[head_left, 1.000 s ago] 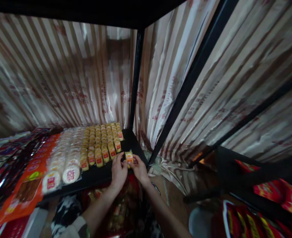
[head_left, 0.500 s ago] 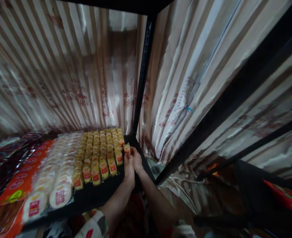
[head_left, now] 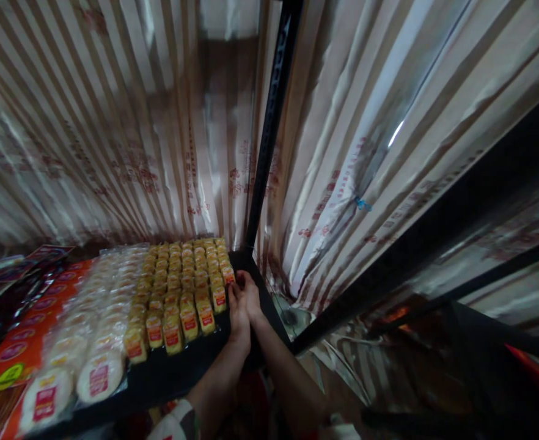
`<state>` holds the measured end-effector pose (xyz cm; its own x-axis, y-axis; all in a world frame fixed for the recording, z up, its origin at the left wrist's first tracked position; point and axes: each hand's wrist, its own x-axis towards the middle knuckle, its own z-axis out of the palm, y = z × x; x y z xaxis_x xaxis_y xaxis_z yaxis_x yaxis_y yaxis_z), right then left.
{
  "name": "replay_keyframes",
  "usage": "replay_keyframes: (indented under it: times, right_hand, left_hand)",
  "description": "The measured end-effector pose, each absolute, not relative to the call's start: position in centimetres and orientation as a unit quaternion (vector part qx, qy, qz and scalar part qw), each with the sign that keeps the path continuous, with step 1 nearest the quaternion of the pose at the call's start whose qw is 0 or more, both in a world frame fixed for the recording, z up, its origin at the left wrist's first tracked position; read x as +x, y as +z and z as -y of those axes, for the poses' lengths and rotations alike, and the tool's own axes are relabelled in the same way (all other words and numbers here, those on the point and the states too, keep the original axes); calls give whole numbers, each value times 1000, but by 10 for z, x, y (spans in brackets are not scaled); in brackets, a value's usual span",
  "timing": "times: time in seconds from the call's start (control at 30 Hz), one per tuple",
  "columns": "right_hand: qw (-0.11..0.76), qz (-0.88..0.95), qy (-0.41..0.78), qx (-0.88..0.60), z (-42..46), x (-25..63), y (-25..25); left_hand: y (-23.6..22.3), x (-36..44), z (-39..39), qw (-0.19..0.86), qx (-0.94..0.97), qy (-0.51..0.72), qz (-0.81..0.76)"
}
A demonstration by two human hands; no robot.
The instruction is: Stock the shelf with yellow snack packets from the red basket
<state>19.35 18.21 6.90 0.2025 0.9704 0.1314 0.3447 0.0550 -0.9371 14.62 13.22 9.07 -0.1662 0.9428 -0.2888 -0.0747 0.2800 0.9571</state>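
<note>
Small yellow snack packets with red labels [head_left: 184,287] are standing in tight rows on the black shelf [head_left: 178,373], reaching from its near middle to the far right corner by the black upright post [head_left: 269,134]. You are stretching both forearms up from the near edge, side by side, wrists almost straight. Your left hand [head_left: 238,308] and right hand [head_left: 250,294] are pressing together at the right end of the rows, fingers curling inward beside the packet [head_left: 228,274] at that end; whether they are pinching it I cannot tell, since the hands are hiding the contact. Round white wrapped cakes [head_left: 90,342] are lying left of the yellow rows, with orange flat packs [head_left: 22,342] further left.
</note>
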Motion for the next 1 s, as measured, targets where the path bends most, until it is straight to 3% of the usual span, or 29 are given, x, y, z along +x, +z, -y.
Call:
replay_keyframes:
  times: [0.77, 1.0]
  right_hand:
    - [453, 552, 346, -609, -178, 195, 61]
    - [493, 537, 330, -600, -166, 192, 58]
  left_hand:
    - [69, 148, -146, 499, 396, 480, -603]
    - [81, 144, -131, 499, 387, 486, -604]
